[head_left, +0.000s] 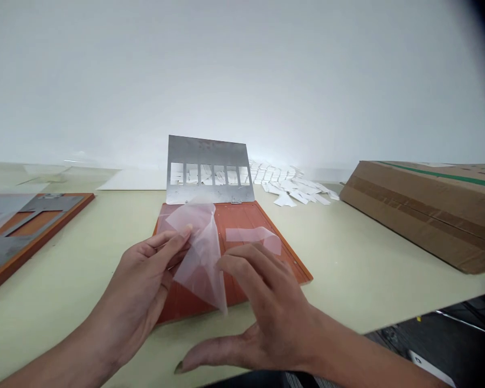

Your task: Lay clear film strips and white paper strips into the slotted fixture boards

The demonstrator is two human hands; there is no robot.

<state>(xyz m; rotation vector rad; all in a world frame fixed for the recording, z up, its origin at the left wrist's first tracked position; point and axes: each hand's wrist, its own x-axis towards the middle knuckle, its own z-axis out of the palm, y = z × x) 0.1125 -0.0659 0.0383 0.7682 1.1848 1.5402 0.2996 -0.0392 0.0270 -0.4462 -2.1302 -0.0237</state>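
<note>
A thin, see-through sheet (202, 261) hung creased over the left of a reddish-brown board (242, 215); a narrow, pale strip (244, 234) lay on its right, one end bent.

A taped cardboard box (420, 215) with a green stripe sits at right on the pale table (335, 264), near scattered white slips (293, 188). A white sheet (135, 180) lies toward the back.
</note>
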